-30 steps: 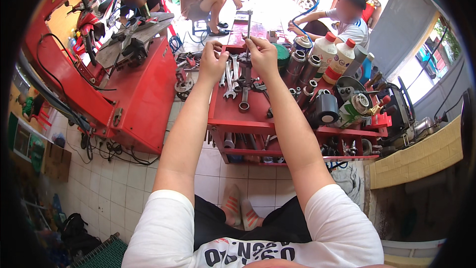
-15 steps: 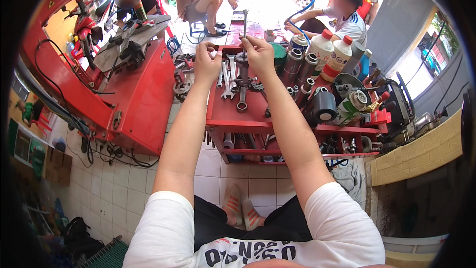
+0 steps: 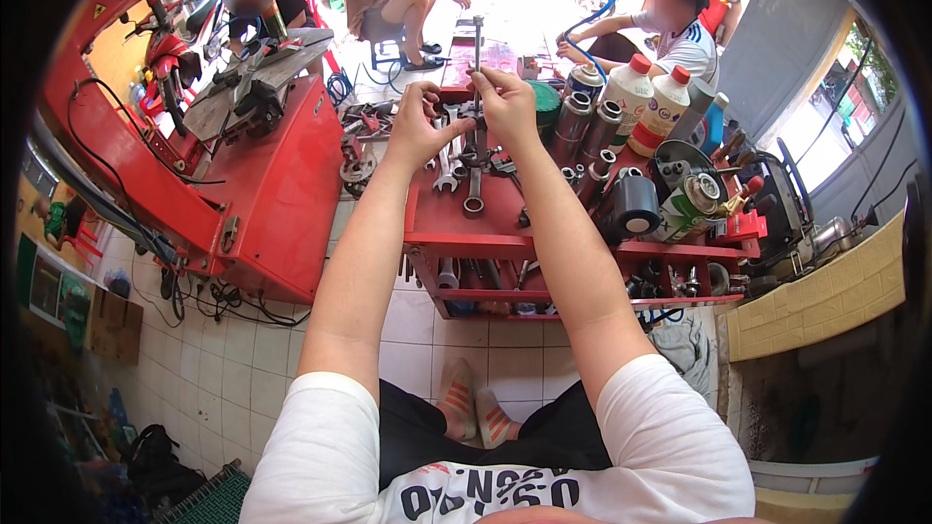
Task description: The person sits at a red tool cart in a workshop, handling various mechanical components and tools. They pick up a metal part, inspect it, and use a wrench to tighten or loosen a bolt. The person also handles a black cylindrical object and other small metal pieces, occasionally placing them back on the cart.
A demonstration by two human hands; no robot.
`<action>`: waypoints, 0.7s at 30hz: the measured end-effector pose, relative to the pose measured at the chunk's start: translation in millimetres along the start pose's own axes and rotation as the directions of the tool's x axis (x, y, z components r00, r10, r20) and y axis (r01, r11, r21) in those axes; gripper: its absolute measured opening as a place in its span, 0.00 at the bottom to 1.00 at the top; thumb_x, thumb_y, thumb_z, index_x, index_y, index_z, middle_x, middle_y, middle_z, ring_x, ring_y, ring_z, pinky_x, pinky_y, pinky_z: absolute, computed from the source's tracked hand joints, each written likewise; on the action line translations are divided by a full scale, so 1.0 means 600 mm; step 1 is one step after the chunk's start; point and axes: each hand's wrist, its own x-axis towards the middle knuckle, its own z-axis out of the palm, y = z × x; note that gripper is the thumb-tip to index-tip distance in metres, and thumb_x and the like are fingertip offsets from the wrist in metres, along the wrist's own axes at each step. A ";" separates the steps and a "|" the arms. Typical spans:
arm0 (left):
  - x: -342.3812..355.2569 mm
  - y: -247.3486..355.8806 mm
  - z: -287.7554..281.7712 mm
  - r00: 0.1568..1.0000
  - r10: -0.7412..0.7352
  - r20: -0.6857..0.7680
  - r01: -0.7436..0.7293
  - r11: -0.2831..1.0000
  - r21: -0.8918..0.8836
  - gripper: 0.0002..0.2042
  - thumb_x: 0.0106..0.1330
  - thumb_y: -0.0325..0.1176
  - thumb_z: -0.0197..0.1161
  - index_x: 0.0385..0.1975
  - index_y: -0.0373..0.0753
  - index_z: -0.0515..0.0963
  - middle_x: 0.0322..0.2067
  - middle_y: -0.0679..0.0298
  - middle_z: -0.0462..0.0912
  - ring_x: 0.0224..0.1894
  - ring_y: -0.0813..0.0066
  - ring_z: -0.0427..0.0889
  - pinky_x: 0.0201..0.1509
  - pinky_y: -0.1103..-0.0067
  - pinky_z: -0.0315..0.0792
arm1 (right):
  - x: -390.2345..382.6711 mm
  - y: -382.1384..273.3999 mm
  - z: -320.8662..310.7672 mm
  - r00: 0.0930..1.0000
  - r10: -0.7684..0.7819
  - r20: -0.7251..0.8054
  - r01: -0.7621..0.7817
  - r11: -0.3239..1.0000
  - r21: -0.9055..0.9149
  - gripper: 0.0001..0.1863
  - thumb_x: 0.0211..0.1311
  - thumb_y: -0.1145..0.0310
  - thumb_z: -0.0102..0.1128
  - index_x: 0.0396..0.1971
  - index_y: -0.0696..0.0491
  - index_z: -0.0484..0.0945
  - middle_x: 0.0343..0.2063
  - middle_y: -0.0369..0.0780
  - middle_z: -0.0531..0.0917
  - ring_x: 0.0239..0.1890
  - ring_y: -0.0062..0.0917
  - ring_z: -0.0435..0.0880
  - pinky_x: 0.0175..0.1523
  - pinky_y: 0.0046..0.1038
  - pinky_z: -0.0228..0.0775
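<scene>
My right hand [image 3: 509, 109] pinches a slim metal wrench [image 3: 478, 42] that stands upright above the red tool cart [image 3: 432, 218]; its lower part is hidden by fingers and tools. My left hand [image 3: 419, 126] is just left of it, thumb stretched towards the wrench and fingers bent but apart, with nothing visible in its grasp. Below the hands lie open-ended wrenches [image 3: 446, 173] and a larger ring-ended wrench [image 3: 474, 202] on the cart top.
Dark metal sockets [image 3: 573, 126], red-capped bottles [image 3: 629, 97] and spray cans [image 3: 584, 82] crowd the cart's right side. A red machine [image 3: 282, 189] stands at left. Several people sit beyond the cart. A blue hose [image 3: 610, 0] hangs at the back.
My left hand has turned, its thumb now reaching out to the right below the fingers. The right hand keeps the wrench upright, shifted very slightly.
</scene>
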 end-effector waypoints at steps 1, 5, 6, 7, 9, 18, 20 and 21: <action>0.001 -0.003 0.001 1.000 0.018 -0.022 -0.018 1.000 0.001 0.41 0.44 0.57 0.87 0.51 0.39 0.71 0.40 0.63 0.75 0.37 0.72 0.75 0.45 0.74 0.77 | 0.000 -0.001 0.001 1.000 -0.003 0.001 0.003 1.000 0.001 0.10 0.69 0.65 0.68 0.40 0.56 0.90 0.29 0.40 0.89 0.32 0.26 0.80 0.42 0.30 0.73; 0.001 -0.006 0.003 1.000 0.017 -0.024 -0.017 1.000 -0.010 0.40 0.45 0.56 0.86 0.50 0.39 0.71 0.40 0.63 0.75 0.36 0.73 0.74 0.44 0.74 0.76 | 0.001 0.003 0.000 1.000 0.015 -0.002 -0.015 1.000 0.019 0.10 0.69 0.65 0.68 0.40 0.56 0.91 0.28 0.40 0.89 0.32 0.26 0.80 0.42 0.30 0.73; 0.001 -0.006 0.003 1.000 0.015 -0.021 -0.015 1.000 -0.012 0.40 0.45 0.56 0.86 0.49 0.39 0.71 0.40 0.63 0.75 0.36 0.73 0.74 0.43 0.74 0.76 | 0.001 0.004 0.001 1.000 0.011 -0.004 -0.011 1.000 0.011 0.10 0.69 0.65 0.68 0.40 0.56 0.91 0.28 0.40 0.89 0.32 0.26 0.80 0.42 0.30 0.73; 0.001 -0.006 0.004 1.000 0.013 -0.018 -0.013 1.000 -0.015 0.39 0.45 0.55 0.86 0.49 0.39 0.72 0.40 0.64 0.75 0.36 0.74 0.74 0.43 0.74 0.76 | 0.000 0.005 0.001 1.000 0.008 -0.006 -0.008 1.000 0.003 0.10 0.69 0.65 0.68 0.40 0.55 0.91 0.28 0.40 0.89 0.32 0.26 0.80 0.42 0.30 0.73; 0.000 0.002 0.008 1.000 0.008 -0.002 -0.008 1.000 -0.022 0.32 0.51 0.47 0.83 0.49 0.38 0.72 0.40 0.62 0.75 0.36 0.72 0.75 0.43 0.73 0.76 | -0.001 0.010 -0.005 1.000 0.007 -0.007 -0.007 1.000 -0.001 0.10 0.69 0.66 0.68 0.40 0.55 0.91 0.28 0.40 0.89 0.32 0.26 0.80 0.42 0.30 0.73; 0.009 -0.033 0.009 0.963 -0.076 -0.258 0.118 0.982 0.151 0.15 0.60 0.22 0.63 0.48 0.35 0.72 0.42 0.56 0.77 0.41 0.61 0.79 0.47 0.69 0.77 | 0.001 0.003 -0.006 1.000 0.017 -0.004 -0.017 1.000 -0.002 0.09 0.69 0.68 0.67 0.40 0.56 0.90 0.29 0.40 0.89 0.33 0.25 0.80 0.43 0.30 0.72; 0.007 -0.030 0.010 0.969 -0.086 -0.230 0.120 0.983 0.141 0.16 0.60 0.23 0.62 0.48 0.35 0.71 0.43 0.54 0.77 0.42 0.58 0.80 0.47 0.67 0.78 | -0.001 0.001 -0.009 0.999 0.030 0.014 -0.030 0.999 -0.016 0.10 0.71 0.68 0.66 0.42 0.57 0.90 0.30 0.39 0.89 0.34 0.22 0.81 0.43 0.27 0.73; 0.008 -0.032 0.008 0.968 -0.084 -0.237 0.118 0.984 0.135 0.16 0.61 0.23 0.63 0.48 0.35 0.72 0.43 0.55 0.77 0.42 0.58 0.80 0.47 0.68 0.78 | 0.000 0.001 -0.009 0.999 0.029 0.028 -0.028 0.999 -0.021 0.11 0.72 0.68 0.66 0.44 0.59 0.89 0.32 0.39 0.90 0.35 0.20 0.82 0.43 0.25 0.73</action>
